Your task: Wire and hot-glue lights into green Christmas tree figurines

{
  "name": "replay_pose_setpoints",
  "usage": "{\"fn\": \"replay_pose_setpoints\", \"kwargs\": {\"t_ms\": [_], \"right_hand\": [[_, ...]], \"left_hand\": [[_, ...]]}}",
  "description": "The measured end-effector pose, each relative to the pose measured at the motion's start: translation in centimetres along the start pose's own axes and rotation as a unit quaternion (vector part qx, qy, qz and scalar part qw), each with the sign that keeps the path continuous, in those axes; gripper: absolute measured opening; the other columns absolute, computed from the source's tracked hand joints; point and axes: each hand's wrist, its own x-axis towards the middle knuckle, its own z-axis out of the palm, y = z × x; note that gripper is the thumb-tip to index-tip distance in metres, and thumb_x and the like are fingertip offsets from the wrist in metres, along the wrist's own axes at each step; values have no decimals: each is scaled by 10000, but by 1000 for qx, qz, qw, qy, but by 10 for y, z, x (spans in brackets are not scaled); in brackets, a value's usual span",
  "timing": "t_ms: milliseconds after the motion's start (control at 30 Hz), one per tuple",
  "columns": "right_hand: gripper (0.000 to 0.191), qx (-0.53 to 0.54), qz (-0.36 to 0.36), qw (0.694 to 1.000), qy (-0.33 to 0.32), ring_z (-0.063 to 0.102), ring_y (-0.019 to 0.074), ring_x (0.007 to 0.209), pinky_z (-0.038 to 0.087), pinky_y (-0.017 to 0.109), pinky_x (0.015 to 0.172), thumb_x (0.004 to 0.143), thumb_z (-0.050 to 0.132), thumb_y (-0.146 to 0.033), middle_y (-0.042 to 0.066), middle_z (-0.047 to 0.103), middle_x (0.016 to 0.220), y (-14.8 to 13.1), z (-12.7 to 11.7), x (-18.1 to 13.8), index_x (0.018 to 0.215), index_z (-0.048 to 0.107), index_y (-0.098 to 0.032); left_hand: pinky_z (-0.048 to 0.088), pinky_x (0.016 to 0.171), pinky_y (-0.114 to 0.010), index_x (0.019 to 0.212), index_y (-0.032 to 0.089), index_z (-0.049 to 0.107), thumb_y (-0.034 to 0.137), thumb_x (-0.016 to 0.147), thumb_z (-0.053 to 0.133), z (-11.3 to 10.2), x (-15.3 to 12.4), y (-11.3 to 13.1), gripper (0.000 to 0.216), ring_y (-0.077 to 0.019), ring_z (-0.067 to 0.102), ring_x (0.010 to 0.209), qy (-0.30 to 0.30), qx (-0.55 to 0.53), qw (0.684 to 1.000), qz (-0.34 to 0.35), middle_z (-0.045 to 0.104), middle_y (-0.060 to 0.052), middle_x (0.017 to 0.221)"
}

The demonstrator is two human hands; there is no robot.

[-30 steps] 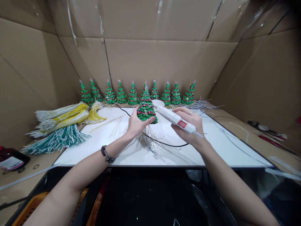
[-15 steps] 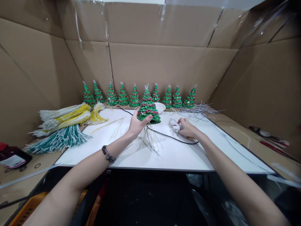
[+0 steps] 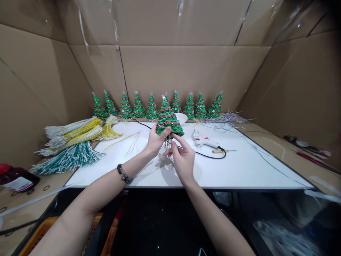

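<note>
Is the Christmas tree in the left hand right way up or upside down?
Right way up, leaning slightly: the held Christmas tree has its pale tip on top, and wires hang below its wide base.

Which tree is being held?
The front tree, gripped in the left hand, the right hand at the wires below it; the other trees stand in a row behind it.

left hand [image 3: 156,143] gripping, thumb out front | right hand [image 3: 184,160] super close beside it, fingers [image 3: 184,143] kinda bent | forearms [image 3: 106,189] angled inward
</note>
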Motion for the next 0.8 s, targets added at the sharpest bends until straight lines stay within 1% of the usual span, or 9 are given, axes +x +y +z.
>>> {"fn": "replay_pose_setpoints", "kwargs": {"t_ms": [100,167,267,333,367,433,533,600,800], "right_hand": [[273,94,61,993,30,577,98,418,479,250,473,831,670,-361,5,714,763,3,17,3,1024,681,-168],[236,138,64,987,45,555,82,394,455,230,443,810,688,-357,-24,683,731,5,22,8,959,658,-177],[218,173,46,981,76,514,58,382,423,214,410,778,720,-358,-49,647,730,7,26,14,847,604,-187],[244,179,47,978,95,474,53,385,397,204,407,763,733,-361,-75,576,612,10,28,16,751,562,-188],[256,182,53,976,105,474,57,405,404,202,427,756,738,-359,-85,537,562,12,29,16,722,548,-189],[235,201,65,970,119,556,84,524,484,216,544,746,737,-348,-67,567,590,14,32,17,749,566,-186],[258,247,78,956,138,679,143,849,549,286,836,757,711,-358,5,698,868,16,37,16,920,610,-185],[295,273,88,947,144,687,156,949,540,310,919,779,684,-379,25,715,970,16,41,15,996,611,-192],[337,299,121,931,170,698,167,979,540,334,973,800,643,-417,40,727,1016,12,52,14,1053,602,-199]], "left_hand": [[581,723,-284,1124,197,551,674,606,793,1,-4,4,744,-176,703,826,1,11,1000,4,717,-68,1006],[569,624,-264,1165,213,542,668,608,798,2,-7,7,764,-139,674,677,-2,14,1000,3,716,-49,958],[480,440,-244,1241,236,499,676,611,795,5,-12,10,824,-63,495,401,-14,19,1000,-8,691,1,827],[471,424,-260,1289,235,468,684,604,796,6,-13,11,882,-65,466,366,-20,33,999,-3,679,9,789],[514,477,-280,1303,224,462,681,593,805,6,-13,10,912,-96,542,423,-17,44,999,10,693,-11,826],[591,719,-332,1324,194,463,659,572,829,5,-13,9,957,-201,712,747,-6,73,996,52,718,-85,1019],[509,1014,-368,1360,156,450,607,579,849,3,-13,7,986,-287,644,1178,-2,111,990,89,659,-153,1273],[486,1044,-370,1385,141,432,581,592,852,3,-13,7,999,-293,621,1221,-4,122,988,92,644,-166,1305],[466,1075,-370,1382,161,444,540,579,872,6,-17,9,986,-296,595,1264,11,134,986,101,630,-153,1339]]}}
